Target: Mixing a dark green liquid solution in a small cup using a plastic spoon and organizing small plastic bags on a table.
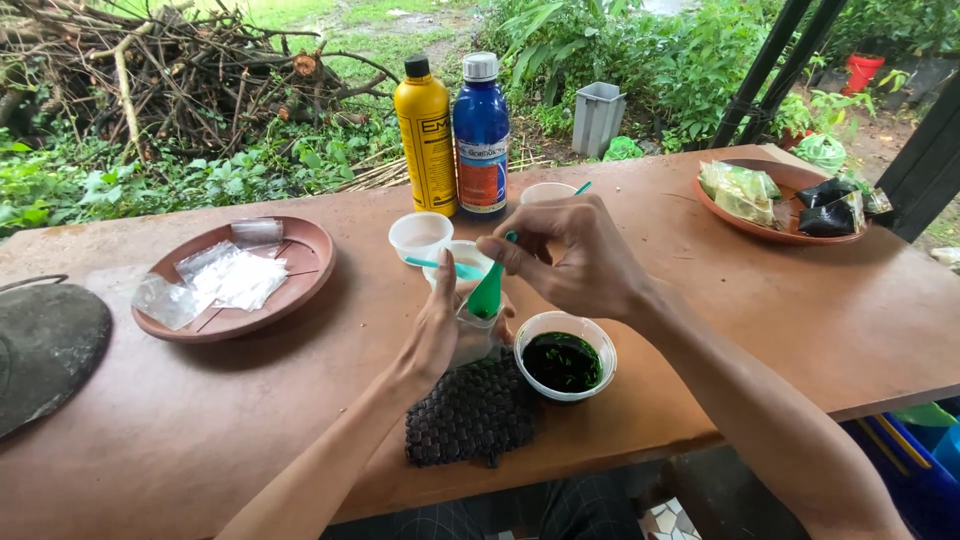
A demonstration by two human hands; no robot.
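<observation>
Nearest the camera, lower centre: dark woven square mat [470, 412] on the brown wooden desk [200, 420]. Left hand [440, 330] stands on the mat, fingers closed around a small clear plastic bag [474, 335], holding it upright with the mouth up. Right hand [570, 258] is just above, fingers pinched on a small green plastic spoon [488, 290] with the bowl pointing down into the bag mouth.

White plastic cup of dark green liquid [564, 358] sits just right of the mat, near full.

Progress, judged from layout:
- Done: a terracotta plate of filled packets, green and black [770, 195], upper right.
- Left: a terracotta plate of empty clear bags [235, 275], centre left, several in the pile.
- Current bag: contents can't be made out.

Behind the hands: three more small white cups [421, 236], one with a teal stick. Upper centre: yellow plastic bottle [426, 135] and blue plastic bottle [481, 135], both capped. Far left edge: dark round pan [45, 345].
</observation>
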